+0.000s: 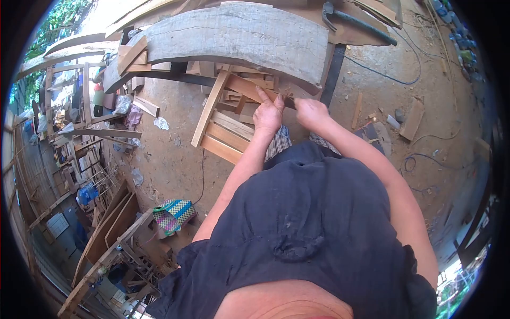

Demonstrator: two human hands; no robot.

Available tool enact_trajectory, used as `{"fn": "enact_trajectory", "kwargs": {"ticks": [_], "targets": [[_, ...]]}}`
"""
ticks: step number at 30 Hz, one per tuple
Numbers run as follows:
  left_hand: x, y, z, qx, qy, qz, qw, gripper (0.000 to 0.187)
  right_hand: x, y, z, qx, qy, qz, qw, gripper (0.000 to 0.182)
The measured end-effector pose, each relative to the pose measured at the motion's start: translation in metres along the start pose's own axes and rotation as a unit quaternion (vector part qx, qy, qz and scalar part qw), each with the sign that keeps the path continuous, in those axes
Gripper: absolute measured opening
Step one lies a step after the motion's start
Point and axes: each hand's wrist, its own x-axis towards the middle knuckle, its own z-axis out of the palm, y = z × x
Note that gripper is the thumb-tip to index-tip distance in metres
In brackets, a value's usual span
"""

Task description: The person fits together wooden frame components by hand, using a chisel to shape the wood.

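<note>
A slatted wooden frame (pixel 211 109) leans in front of my legs, below the edge of a thick grey wooden slab (pixel 228 34). My left hand (pixel 268 112) is on the right end of the frame's reddish-brown rail (pixel 244 87), with its index finger raised and the thumb near the rail's end. Just right of it, my right hand (pixel 311 112) is closed round a small dark tool (pixel 289 101) whose tip meets the rail's end. The tool's exact kind cannot be made out.
A hammer (pixel 353 24) lies on boards behind the slab's right end. Wood offcuts (pixel 412 120) and cables (pixel 382 76) are on the dirt floor at right. A woven bag (pixel 174 216) and stacked boards (pixel 109 228) stand at lower left.
</note>
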Motion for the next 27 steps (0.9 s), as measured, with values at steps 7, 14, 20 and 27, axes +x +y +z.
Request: {"fn": "enact_trajectory", "kwargs": {"ticks": [7, 14, 20, 27], "targets": [[0.001, -0.002, 0.002, 0.001, -0.005, 0.015, 1.0, 0.087, -0.021, 0.009, -0.007, -0.03, -0.037, 0.049, 0.998, 0.023], [0.001, -0.001, 0.004, 0.002, 0.0, 0.012, 1.0, 0.089, 0.017, -0.002, 0.009, -0.003, 0.011, 0.008, 1.0, 0.02], [-0.002, 0.0, 0.0, 0.009, -0.001, 0.014, 1.0, 0.087, -0.043, 0.017, -0.01, -0.033, -0.043, 0.076, 0.996, 0.023], [0.002, -0.004, 0.005, 0.034, -0.009, 0.018, 0.999, 0.086, 0.008, 0.002, 0.009, -0.011, -0.002, 0.031, 0.999, 0.02]]}}
